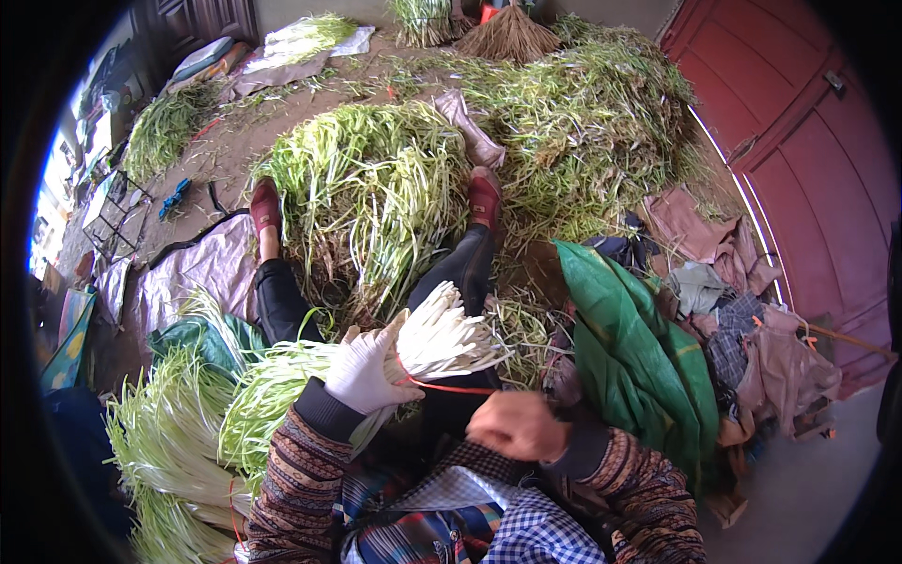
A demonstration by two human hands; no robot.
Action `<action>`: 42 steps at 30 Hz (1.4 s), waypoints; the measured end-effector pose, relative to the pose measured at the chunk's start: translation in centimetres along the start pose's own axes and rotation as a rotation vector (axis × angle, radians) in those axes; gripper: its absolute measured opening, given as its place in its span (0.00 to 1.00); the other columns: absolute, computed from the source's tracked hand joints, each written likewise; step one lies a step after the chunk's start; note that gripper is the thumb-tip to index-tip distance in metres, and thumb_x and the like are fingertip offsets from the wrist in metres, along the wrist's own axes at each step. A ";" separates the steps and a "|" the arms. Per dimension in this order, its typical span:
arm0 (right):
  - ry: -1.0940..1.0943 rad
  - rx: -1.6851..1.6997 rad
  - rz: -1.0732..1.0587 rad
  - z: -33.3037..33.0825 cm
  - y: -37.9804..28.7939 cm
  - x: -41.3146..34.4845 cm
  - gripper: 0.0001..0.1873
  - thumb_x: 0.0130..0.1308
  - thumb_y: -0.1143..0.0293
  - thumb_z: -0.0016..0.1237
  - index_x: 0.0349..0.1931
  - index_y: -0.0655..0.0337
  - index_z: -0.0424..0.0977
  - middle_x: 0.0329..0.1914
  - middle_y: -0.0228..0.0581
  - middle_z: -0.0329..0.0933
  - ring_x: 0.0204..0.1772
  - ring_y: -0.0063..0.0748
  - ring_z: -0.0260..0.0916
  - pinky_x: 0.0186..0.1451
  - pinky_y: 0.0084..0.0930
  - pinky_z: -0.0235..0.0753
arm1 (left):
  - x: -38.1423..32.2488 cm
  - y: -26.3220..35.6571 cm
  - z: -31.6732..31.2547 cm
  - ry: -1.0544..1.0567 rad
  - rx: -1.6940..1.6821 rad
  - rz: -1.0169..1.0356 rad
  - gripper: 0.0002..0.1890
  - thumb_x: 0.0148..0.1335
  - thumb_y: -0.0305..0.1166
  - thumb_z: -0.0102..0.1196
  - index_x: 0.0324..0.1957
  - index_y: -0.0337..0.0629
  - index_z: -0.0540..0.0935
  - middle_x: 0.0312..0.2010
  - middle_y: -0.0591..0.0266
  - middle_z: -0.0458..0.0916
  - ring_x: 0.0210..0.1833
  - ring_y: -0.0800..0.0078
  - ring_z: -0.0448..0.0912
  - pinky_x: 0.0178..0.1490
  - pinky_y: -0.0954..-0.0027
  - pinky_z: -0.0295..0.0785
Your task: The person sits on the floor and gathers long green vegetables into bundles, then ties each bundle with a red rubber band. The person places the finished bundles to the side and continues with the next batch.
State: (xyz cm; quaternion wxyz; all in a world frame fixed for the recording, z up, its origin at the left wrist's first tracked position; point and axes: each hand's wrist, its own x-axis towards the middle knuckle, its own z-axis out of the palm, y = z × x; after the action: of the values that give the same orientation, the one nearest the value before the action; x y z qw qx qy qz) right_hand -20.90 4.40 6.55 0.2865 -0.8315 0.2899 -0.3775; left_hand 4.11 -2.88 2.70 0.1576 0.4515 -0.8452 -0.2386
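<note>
My left hand [366, 370], in a white glove, is wrapped around a bundle of long vegetable shoots [447, 338]. Their white stem ends point up and right, and the green leaves trail to the lower left. A thin red tie [458, 388] loops around the bundle near my left fingers and stretches to the right. Bare and blurred, my right hand [520, 426] is closed on the far end of that tie. Between my legs lies a large heap of loose green shoots [380, 190]. More shoots [176, 437] are stacked at my left, with a red tie around some of them.
A green woven plastic sheet [634, 352] stands in folds at my right, beside crumpled cloths [740, 338]. Plant trimmings [599, 120] are piled ahead on the right, near a red door [810, 141]. A straw broom [511, 34] stands at the back.
</note>
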 end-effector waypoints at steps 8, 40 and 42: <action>0.144 -0.433 0.215 -2.6 3.6 3.4 0.08 0.52 0.72 0.56 0.32 0.58 0.73 0.31 0.33 0.73 0.36 0.36 0.71 0.37 0.29 0.71 | 0.8 -1.4 0.3 -0.024 -0.224 -0.033 0.51 0.30 0.37 0.74 0.60 0.30 0.63 0.43 0.47 0.78 0.47 0.57 0.78 0.52 0.65 0.70; 0.074 0.159 0.375 -1.8 3.9 3.2 0.09 0.56 0.73 0.55 0.32 0.61 0.68 0.26 0.31 0.69 0.29 0.24 0.69 0.33 0.21 0.70 | 1.6 -0.9 -0.8 -0.122 -0.517 -0.125 0.47 0.29 0.32 0.74 0.58 0.33 0.67 0.45 0.54 0.78 0.50 0.69 0.76 0.55 0.66 0.68; 0.105 0.524 0.429 -2.8 3.8 3.1 0.08 0.59 0.73 0.54 0.33 0.63 0.68 0.25 0.29 0.69 0.29 0.18 0.67 0.33 0.18 0.68 | 1.5 -1.0 -0.7 -0.120 -0.510 -0.117 0.48 0.28 0.31 0.75 0.58 0.33 0.67 0.45 0.54 0.78 0.50 0.69 0.76 0.55 0.66 0.68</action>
State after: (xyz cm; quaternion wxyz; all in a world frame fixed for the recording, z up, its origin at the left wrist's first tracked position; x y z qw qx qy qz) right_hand -22.41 -1.01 6.87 0.5479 -0.6291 0.3655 -0.4128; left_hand 4.32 -4.81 2.83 0.2017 0.4304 -0.7379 -0.4791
